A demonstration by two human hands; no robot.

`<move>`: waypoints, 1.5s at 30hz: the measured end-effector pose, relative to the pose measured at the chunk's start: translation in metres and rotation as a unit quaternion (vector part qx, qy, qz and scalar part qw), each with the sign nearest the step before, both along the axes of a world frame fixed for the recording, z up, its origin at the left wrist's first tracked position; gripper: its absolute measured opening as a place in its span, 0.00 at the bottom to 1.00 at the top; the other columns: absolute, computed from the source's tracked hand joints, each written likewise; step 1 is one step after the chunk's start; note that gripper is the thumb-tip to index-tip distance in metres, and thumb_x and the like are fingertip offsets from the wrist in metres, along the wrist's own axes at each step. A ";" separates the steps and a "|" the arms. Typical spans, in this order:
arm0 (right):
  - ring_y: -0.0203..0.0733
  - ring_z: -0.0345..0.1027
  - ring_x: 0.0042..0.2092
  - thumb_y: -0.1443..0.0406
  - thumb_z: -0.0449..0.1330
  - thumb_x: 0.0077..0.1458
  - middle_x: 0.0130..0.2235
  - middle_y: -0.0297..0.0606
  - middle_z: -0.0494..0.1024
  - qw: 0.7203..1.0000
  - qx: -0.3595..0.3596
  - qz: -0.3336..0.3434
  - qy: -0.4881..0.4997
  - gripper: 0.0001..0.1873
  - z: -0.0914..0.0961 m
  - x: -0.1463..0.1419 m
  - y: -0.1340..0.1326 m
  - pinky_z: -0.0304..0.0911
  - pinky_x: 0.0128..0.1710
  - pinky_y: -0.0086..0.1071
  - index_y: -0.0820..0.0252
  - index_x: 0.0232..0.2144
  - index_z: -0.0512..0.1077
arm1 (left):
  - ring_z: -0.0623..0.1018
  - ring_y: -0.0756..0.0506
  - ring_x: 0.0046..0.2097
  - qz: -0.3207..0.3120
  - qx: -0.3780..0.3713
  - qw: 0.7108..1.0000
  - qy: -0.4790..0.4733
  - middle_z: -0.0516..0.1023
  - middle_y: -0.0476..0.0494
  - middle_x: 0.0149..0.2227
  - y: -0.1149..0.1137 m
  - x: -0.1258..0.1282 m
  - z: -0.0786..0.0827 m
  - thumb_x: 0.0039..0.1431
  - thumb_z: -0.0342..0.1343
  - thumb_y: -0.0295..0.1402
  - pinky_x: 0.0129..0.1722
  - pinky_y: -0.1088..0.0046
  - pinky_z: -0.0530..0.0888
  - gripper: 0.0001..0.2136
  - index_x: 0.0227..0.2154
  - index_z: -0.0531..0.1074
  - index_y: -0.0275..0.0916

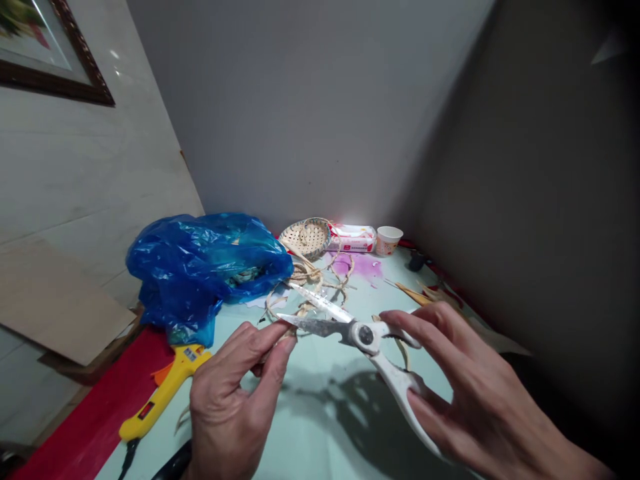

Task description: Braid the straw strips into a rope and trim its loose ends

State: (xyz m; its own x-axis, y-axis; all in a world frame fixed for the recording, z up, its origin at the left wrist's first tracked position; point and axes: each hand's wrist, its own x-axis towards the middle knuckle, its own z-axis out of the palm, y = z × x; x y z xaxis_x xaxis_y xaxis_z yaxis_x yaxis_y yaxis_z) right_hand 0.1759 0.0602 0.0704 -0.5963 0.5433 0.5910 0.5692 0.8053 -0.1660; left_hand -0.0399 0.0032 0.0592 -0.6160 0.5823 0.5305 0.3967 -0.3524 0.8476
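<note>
Scissors (366, 337), blades parted, at centre of frame, were gripped by their handles in the fingers of the right hand (465, 373), lower right. The left hand (233, 393), lower left, pinched pale cord (303, 309) narrowly beside one blade tip.

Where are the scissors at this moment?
In the head view, the scissors are mostly below and right of centre, in the right grip, open blades reaching toward the left grip.
</note>
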 end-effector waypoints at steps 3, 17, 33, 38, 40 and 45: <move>0.42 0.68 0.34 0.70 0.55 0.52 0.37 0.44 0.69 1.000 0.012 0.001 -0.002 0.22 0.000 0.000 0.000 0.70 0.29 0.31 0.56 0.51 0.63 | 0.73 0.45 0.28 -0.007 -0.024 1.000 -0.013 0.80 0.50 0.24 0.000 -0.002 0.000 0.43 0.66 0.27 0.36 0.68 0.72 0.08 0.25 0.83 0.49; 0.38 0.65 0.26 0.72 0.51 0.56 0.29 0.37 0.70 0.998 0.055 -0.012 0.000 0.17 0.001 -0.001 0.002 0.64 0.24 0.28 0.56 0.46 0.68 | 0.79 0.44 0.33 -0.045 -0.078 0.995 0.048 0.85 0.49 0.33 0.003 -0.017 -0.004 0.47 0.66 0.30 0.50 0.65 0.71 0.09 0.31 0.83 0.51; 0.39 0.64 0.32 0.62 0.60 0.55 0.34 0.36 0.69 0.985 -0.122 -0.046 0.109 0.14 -0.004 0.004 0.013 0.63 0.31 0.31 0.54 0.45 0.68 | 0.76 0.41 0.41 -0.071 -0.084 0.994 0.012 0.81 0.43 0.38 -0.002 -0.011 0.002 0.53 0.61 0.35 0.40 0.70 0.71 0.06 0.34 0.81 0.44; 0.43 0.66 0.38 0.71 0.55 0.52 0.39 0.42 0.68 0.998 -0.009 0.008 0.056 0.23 -0.010 0.009 0.019 0.64 0.36 0.34 0.57 0.51 0.63 | 0.73 0.45 0.33 -0.172 -0.111 0.973 -0.107 0.78 0.44 0.32 -0.004 -0.016 0.004 0.50 0.64 0.38 0.28 0.76 0.68 0.08 0.31 0.82 0.42; 0.44 0.66 0.39 0.71 0.55 0.51 0.41 0.43 0.68 0.998 0.026 0.038 0.036 0.25 -0.014 0.013 0.025 0.65 0.36 0.34 0.58 0.53 0.63 | 0.71 0.48 0.30 -0.214 -0.138 0.956 -0.148 0.75 0.46 0.28 -0.005 -0.017 0.007 0.50 0.64 0.39 0.27 0.76 0.67 0.09 0.32 0.82 0.42; 0.47 0.66 0.43 0.72 0.55 0.51 0.44 0.48 0.67 0.996 0.058 0.068 0.004 0.28 -0.020 0.021 0.035 0.67 0.39 0.36 0.62 0.56 0.61 | 0.70 0.48 0.33 -0.261 -0.173 0.925 -0.216 0.74 0.46 0.30 -0.007 -0.020 0.012 0.52 0.63 0.40 0.31 0.77 0.68 0.12 0.37 0.80 0.41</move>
State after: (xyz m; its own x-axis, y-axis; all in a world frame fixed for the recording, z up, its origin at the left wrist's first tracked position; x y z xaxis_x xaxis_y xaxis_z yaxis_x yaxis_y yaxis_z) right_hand 0.1970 0.0951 0.0503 -0.6554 0.3848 0.6499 0.4520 0.8892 -0.0706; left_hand -0.0596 -0.0035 0.0707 -0.3143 0.9489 0.0268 -0.1517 -0.0781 0.9853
